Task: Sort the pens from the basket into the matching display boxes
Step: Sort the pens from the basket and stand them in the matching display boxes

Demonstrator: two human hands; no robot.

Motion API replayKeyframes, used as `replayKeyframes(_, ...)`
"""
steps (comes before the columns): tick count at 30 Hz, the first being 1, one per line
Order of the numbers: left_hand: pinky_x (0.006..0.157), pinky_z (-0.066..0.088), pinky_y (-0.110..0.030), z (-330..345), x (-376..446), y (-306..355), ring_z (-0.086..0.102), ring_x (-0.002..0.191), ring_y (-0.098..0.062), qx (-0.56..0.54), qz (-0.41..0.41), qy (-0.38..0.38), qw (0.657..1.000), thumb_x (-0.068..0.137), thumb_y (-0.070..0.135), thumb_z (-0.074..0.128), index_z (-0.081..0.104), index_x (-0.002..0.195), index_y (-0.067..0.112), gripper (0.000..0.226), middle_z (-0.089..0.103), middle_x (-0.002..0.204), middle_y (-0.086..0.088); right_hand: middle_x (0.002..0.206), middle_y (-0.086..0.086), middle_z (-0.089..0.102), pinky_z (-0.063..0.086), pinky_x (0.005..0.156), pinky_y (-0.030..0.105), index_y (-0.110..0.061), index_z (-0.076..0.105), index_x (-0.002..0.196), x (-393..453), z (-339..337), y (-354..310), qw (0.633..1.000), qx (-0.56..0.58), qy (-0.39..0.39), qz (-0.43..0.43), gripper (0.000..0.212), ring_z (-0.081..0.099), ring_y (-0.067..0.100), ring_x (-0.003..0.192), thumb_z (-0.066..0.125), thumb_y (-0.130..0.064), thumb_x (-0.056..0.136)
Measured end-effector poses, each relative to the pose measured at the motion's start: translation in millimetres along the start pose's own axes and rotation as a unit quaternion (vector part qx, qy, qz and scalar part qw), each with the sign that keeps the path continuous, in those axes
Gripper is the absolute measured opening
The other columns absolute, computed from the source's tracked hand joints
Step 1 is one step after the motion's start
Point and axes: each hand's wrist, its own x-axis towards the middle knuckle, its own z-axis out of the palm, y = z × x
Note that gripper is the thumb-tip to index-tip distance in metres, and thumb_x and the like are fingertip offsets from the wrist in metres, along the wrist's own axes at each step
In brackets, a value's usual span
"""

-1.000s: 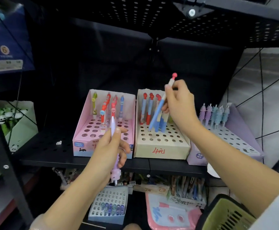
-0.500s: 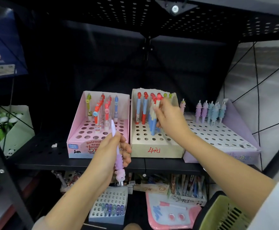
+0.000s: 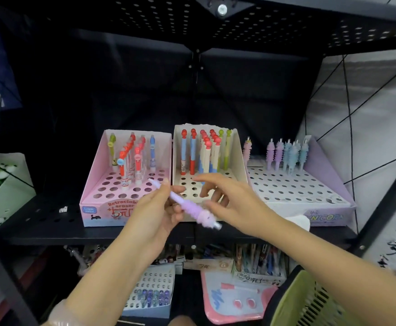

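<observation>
With our left hand (image 3: 154, 214) gripping the purple pen (image 3: 187, 207) and our right hand (image 3: 225, 198) apparently spread wide beside it, we should pass it across and seat it upright in the lilac box (image 3: 328, 215).

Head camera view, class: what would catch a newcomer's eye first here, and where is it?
First, the purple pen held slantwise by the left hand at centre, with the right hand reaching open beside it. Behind them, three display boxes stand side by side on the black shelf: the pink box on the left, the cream box in the middle, the lilac box on the right.
</observation>
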Motion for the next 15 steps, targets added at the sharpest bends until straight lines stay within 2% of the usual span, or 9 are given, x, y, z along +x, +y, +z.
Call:
replayKeyframes(2, 0.045, 0.050, -0.017, 10.8, 0.9, -0.6, 0.061, 0.050, -0.010, -0.083, -0.021, -0.015, 0.996, 0.096, 0.020, 0.044, 0.060, 0.082, 0.001, 0.029, 0.066, 0.058, -0.007, 0.095, -0.023, 0.056, 0.047, 0.070, 0.011, -0.059, 0.041, 0.113, -7.4, -2.5, -1.1, 0.999, 0.029, 0.009, -0.027, 0.058, 0.056, 0.002, 0.083, 0.066, -0.014, 0.084)
replayKeyframes(4, 0.049, 0.053, -0.018, 20.9, 1.9, -1.8, 0.067, 0.056, -0.012, -0.159, -0.031, -0.037, 0.986, 0.094, 0.015, 0.048, 0.059, 0.086, 0.000, 0.020, 0.070, 0.066, -0.011, 0.092, -0.022, 0.062, 0.048, 0.068, 0.013, -0.048, 0.053, 0.107, -10.9, -6.6, -0.3, 0.990, 0.119, 0.074, -0.009, 0.045, 0.060, 0.000, 0.081, 0.069, -0.015, 0.082)
replayKeyframes(6, 0.052, 0.054, -0.019, 30.6, 3.4, -5.2, 0.070, 0.064, -0.016, -0.199, -0.037, -0.067, 0.977, 0.089, 0.013, 0.053, 0.060, 0.092, -0.001, 0.016, 0.072, 0.076, -0.014, 0.087, -0.014, 0.067, 0.049, 0.061, 0.016, -0.032, 0.063, 0.096, -10.7, -13.3, 1.4, 0.957, 0.245, 0.150, 0.035, 0.024, 0.062, 0.003, 0.070, 0.068, -0.012, 0.083)
replayKeyframes(8, 0.053, 0.054, -0.020, 40.8, 3.6, -11.2, 0.070, 0.065, -0.017, -0.193, -0.041, -0.093, 0.976, 0.082, 0.017, 0.060, 0.064, 0.092, 0.003, 0.018, 0.072, 0.077, -0.011, 0.079, -0.008, 0.069, 0.048, 0.056, 0.017, -0.022, 0.067, 0.086, -8.8, -21.2, 5.5, 0.921, 0.317, 0.218, 0.064, 0.012, 0.060, 0.005, 0.064, 0.063, -0.010, 0.087)
replayKeyframes(11, 0.054, 0.055, -0.022, 56.0, 3.2, -24.0, 0.071, 0.068, -0.017, -0.138, -0.044, -0.119, 0.982, 0.072, 0.022, 0.065, 0.067, 0.092, 0.011, 0.023, 0.073, 0.078, -0.006, 0.071, -0.010, 0.067, 0.046, 0.054, 0.015, -0.021, 0.067, 0.076, -3.2, -40.1, 15.9, 0.899, 0.310, 0.294, 0.093, 0.019, 0.054, 0.000, 0.059, 0.056, -0.019, 0.092)
replayKeyframes(13, 0.060, 0.056, -0.022, 64.3, 6.3, -32.0, 0.072, 0.076, -0.017, -0.022, -0.012, -0.112, 0.993, 0.081, 0.019, 0.063, 0.067, 0.093, 0.015, 0.014, 0.074, 0.084, -0.005, 0.072, -0.010, 0.067, 0.046, 0.053, 0.014, -0.021, 0.063, 0.076, 2.3, -59.8, 29.8, 0.893, 0.267, 0.346, 0.108, 0.021, 0.054, -0.001, 0.058, 0.053, -0.023, 0.094)
replayKeyframes(15, 0.068, 0.056, -0.019, 69.7, 11.7, -36.1, 0.070, 0.084, -0.011, 0.130, 0.057, -0.087, 0.986, 0.089, 0.018, 0.057, 0.066, 0.096, 0.021, 0.011, 0.073, 0.092, 0.000, 0.072, -0.007, 0.065, 0.046, 0.053, 0.016, -0.019, 0.057, 0.081, 8.3, -83.3, 50.5, 0.886, 0.209, 0.391, 0.135, 0.018, 0.057, 0.000, 0.057, 0.049, -0.024, 0.096)
